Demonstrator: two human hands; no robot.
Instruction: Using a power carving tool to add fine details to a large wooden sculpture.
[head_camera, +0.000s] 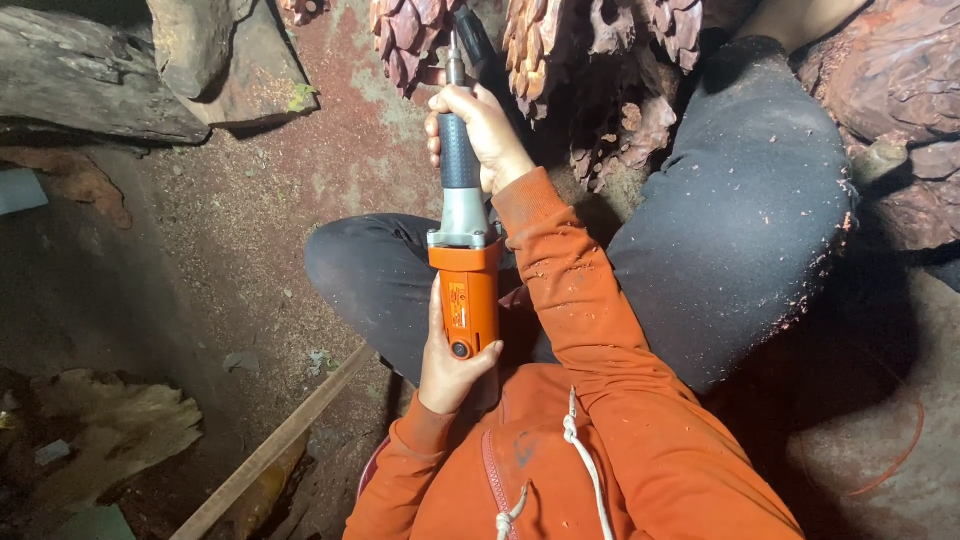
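Head view: my right hand (487, 135) grips the die grinder (463, 230) at its neck, left hand (447, 362) clenched around its orange body, bit at the wood carving (560, 50).

Dim reddish dirt floor (250, 200) w/ sawdust, rocks (150, 70).

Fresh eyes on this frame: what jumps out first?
The orange die grinder at centre, its rear held by the left hand and its dark neck by the right hand. Its tip points at a reddish scale-carved wood sculpture along the top edge. Wood dust speckles the dark trousers at right.
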